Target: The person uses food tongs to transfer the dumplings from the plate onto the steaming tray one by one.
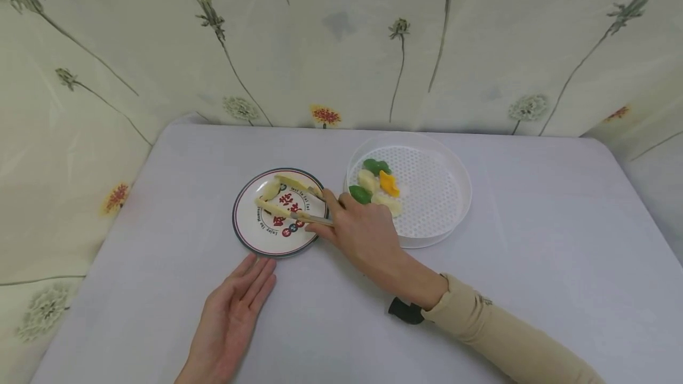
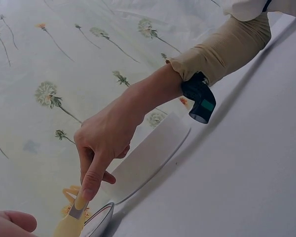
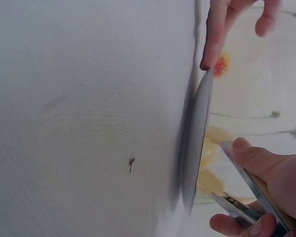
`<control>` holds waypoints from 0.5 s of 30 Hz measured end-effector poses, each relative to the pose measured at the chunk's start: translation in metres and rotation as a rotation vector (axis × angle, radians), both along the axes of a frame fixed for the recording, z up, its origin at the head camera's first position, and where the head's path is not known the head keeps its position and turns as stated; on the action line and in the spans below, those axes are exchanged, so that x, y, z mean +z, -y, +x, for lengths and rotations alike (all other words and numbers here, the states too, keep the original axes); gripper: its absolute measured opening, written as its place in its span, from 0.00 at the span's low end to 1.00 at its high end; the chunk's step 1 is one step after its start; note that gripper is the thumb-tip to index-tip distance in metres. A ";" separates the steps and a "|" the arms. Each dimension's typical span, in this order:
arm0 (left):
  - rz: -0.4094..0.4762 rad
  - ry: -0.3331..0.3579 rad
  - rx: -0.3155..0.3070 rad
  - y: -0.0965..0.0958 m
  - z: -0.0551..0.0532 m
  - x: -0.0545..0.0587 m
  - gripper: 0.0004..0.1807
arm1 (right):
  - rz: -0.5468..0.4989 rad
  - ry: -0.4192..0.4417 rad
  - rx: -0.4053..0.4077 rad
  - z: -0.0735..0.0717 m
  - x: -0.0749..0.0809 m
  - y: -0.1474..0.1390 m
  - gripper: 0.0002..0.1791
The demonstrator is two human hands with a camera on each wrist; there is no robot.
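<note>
My right hand (image 1: 368, 230) grips a pair of metal tongs (image 1: 312, 218) with pale yellow ends. The tong ends reach low over a round white plate (image 1: 251, 227) with a dark rim and red lettering. Between or beside the ends is a pale dumpling-like piece (image 1: 271, 189); whether they squeeze it I cannot tell. Palm turned up, my left hand (image 1: 229, 313) has its fingers straight, the fingertips touching the plate's near edge. In the right wrist view, the thumb and fingers of the right hand (image 3: 281, 182) wrap the tongs' metal arms.
Right of the plate stands a round white steamer tray (image 1: 432, 194) with a perforated base. On its left side lie green pieces (image 1: 376, 166), pale pieces (image 1: 368, 181) and a yellow piece (image 1: 389, 183). Behind the table hangs a flower-patterned sheet (image 1: 341, 46).
</note>
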State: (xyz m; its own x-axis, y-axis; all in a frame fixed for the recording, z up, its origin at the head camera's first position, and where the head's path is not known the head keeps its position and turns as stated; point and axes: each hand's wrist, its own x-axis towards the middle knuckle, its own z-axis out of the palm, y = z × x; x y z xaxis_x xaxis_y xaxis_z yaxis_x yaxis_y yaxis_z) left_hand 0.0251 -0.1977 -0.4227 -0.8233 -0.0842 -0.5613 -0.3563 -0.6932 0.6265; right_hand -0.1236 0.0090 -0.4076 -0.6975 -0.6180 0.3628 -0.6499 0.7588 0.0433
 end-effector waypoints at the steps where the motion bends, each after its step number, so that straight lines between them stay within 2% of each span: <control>1: -0.001 0.002 -0.001 0.000 0.000 0.000 0.37 | 0.002 0.007 0.001 0.000 0.000 0.000 0.41; 15: -0.003 0.005 -0.004 -0.001 0.000 -0.001 0.37 | -0.024 -0.002 0.005 0.000 0.001 -0.004 0.40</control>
State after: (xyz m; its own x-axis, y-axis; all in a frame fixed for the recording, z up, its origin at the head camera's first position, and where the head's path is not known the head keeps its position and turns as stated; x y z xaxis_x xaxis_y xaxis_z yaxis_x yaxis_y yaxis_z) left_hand 0.0255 -0.1970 -0.4236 -0.8207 -0.0826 -0.5653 -0.3624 -0.6897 0.6269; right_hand -0.1239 0.0130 -0.4070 -0.6936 -0.6127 0.3788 -0.6538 0.7562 0.0261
